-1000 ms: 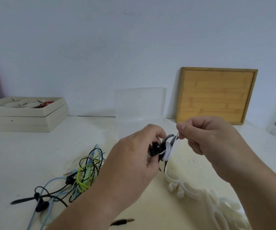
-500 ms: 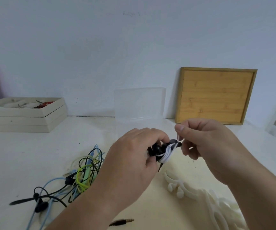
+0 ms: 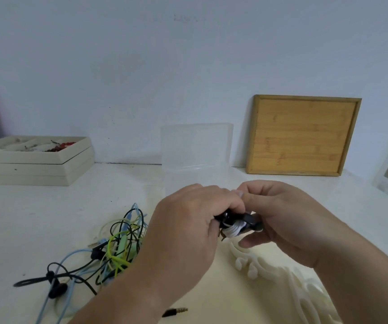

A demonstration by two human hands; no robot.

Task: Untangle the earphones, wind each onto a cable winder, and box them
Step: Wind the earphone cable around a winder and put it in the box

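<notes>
White cable sits wound on a dark cable winder, gripped above the table between curled fingers of the left hand and the pinching right hand. Tucking the tail tight should prevent unravelling before it goes into the clear box behind; tangled earphones wait left.

No text, label, brand or number can be read anywhere in view. The square bamboo board with a raised wooden frame, leaning against the wall, carries a few faint dark marks on its face, too blurred to tell whether they are letters.
</notes>
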